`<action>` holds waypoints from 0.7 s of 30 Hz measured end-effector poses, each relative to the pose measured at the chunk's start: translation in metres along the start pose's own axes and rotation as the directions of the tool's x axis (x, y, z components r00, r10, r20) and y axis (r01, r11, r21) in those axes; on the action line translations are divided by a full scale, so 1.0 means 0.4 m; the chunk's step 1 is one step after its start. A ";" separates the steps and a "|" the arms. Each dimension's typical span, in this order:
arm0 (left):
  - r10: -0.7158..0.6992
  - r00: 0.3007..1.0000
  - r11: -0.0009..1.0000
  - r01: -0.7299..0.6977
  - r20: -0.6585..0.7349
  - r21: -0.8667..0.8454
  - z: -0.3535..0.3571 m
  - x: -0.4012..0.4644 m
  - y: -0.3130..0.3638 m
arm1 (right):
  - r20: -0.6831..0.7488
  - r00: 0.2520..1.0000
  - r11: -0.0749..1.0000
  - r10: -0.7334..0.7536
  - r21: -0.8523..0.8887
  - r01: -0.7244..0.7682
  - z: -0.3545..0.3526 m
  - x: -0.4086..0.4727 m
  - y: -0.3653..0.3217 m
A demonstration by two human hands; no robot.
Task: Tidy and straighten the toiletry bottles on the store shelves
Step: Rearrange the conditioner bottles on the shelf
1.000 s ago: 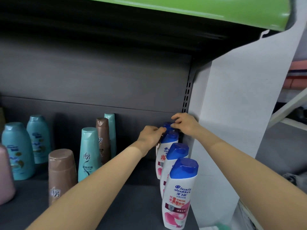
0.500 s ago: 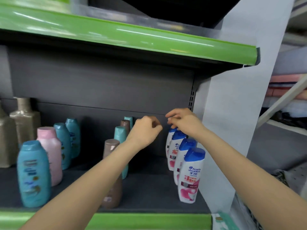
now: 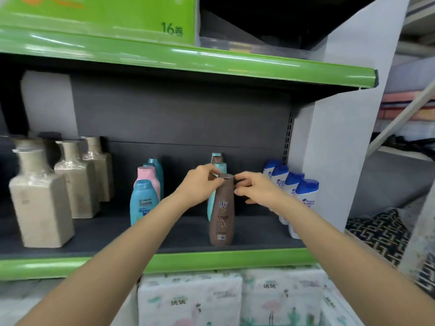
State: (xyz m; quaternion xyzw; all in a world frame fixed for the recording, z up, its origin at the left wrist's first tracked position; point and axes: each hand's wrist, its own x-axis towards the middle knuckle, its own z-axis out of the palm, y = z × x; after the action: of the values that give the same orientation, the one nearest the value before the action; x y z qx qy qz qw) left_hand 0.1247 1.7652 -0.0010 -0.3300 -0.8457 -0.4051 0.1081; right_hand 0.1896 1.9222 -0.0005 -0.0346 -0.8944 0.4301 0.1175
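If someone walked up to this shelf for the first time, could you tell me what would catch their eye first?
Probably the two hands meeting at the cap of a brown bottle standing at the front middle of the shelf: the left hand touches the cap, the right hand is beside it. To the right, a row of white bottles with blue caps runs back along the side panel; to the left stand tall beige bottles.

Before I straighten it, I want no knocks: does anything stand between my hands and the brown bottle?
Nothing visible: the left hand and right hand already flank the brown bottle at its cap.
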 end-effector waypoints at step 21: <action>-0.036 0.990 0.989 0.054 0.134 -0.137 0.050 -0.066 -0.063 | -0.256 0.966 0.903 -0.043 0.404 0.147 0.055 -0.028 0.009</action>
State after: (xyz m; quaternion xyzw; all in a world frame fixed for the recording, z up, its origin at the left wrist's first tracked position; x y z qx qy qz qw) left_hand 0.1300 1.7567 -0.0414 -0.3436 -0.8276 -0.4435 0.0195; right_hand 0.1951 1.9058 -0.0186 -0.0166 -0.7607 0.5983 0.2510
